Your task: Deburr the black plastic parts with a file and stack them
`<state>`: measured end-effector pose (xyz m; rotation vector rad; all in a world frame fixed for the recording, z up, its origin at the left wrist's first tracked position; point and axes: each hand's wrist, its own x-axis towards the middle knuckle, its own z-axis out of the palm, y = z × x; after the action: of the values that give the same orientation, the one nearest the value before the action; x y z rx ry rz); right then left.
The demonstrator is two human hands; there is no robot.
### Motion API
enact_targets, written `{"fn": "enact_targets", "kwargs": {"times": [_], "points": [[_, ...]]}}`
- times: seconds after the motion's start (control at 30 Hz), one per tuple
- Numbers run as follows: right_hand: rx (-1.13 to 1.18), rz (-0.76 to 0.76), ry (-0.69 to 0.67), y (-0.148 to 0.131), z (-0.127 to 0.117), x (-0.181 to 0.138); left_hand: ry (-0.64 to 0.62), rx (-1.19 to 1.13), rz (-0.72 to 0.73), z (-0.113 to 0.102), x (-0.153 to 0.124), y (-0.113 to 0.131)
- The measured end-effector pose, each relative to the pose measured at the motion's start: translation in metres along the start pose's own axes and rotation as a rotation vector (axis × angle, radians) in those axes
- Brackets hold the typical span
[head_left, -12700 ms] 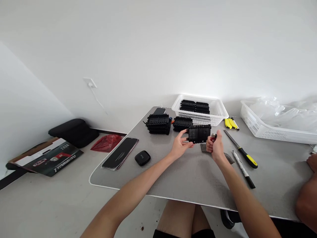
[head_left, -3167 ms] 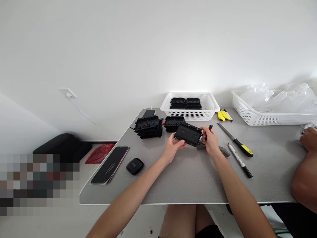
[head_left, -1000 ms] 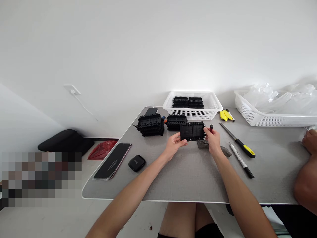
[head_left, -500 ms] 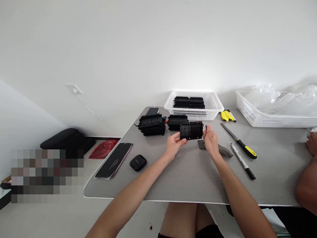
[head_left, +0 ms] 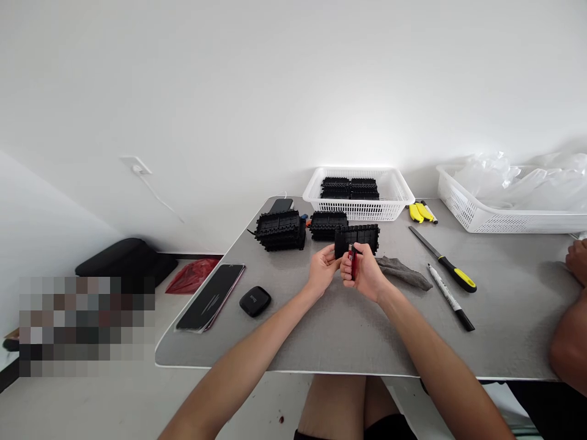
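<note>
My left hand (head_left: 321,269) grips a flat black plastic part (head_left: 364,235) with toothed edges by its left end, above the table. My right hand (head_left: 367,275) is closed around a red lighter (head_left: 352,263), held upright in front of that part's near side. No flame can be made out. Behind the held part lies a stack of similar black parts (head_left: 328,225), and a taller stack (head_left: 279,231) stands to its left. A grey cloth (head_left: 403,273) lies on the table just right of my right hand.
A white basket (head_left: 362,211) with black parts stands at the back; another basket (head_left: 504,220) holds clear plastic bags. A yellow-handled file (head_left: 443,260), a marker (head_left: 450,297), yellow-handled tools (head_left: 420,212), a phone (head_left: 211,297) and a black case (head_left: 255,301) lie around. Another person's arm (head_left: 571,336) rests at right.
My right hand has moved left from the part's right end to its near side, turning so the red lighter shows. The part has tilted and shifted slightly right in my left hand.
</note>
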<state>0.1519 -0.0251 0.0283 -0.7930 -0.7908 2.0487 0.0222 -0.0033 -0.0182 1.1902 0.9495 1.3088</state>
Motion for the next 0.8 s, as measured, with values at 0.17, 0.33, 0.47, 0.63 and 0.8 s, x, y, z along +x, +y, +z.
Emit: {"fn": "enact_targets", "kwargs": {"times": [0.17,0.33,0.47,0.63,0.8], "points": [[-0.017,0.054,-0.055,-0.005,-0.002,-0.002,-0.018,-0.002,0.011,0.000,-0.001,-0.001],[-0.054,0.115,-0.012,-0.007,-0.003,0.000,-0.042,0.029,0.031,0.003,-0.004,-0.002],[-0.060,0.142,0.014,-0.009,-0.002,0.002,-0.055,0.070,0.056,0.004,-0.004,-0.004],[-0.046,0.162,0.031,-0.012,0.000,0.002,-0.069,0.087,0.057,0.005,-0.005,-0.005],[-0.015,0.145,0.075,-0.013,0.001,0.003,-0.081,0.078,0.064,0.005,-0.006,-0.005]]}}
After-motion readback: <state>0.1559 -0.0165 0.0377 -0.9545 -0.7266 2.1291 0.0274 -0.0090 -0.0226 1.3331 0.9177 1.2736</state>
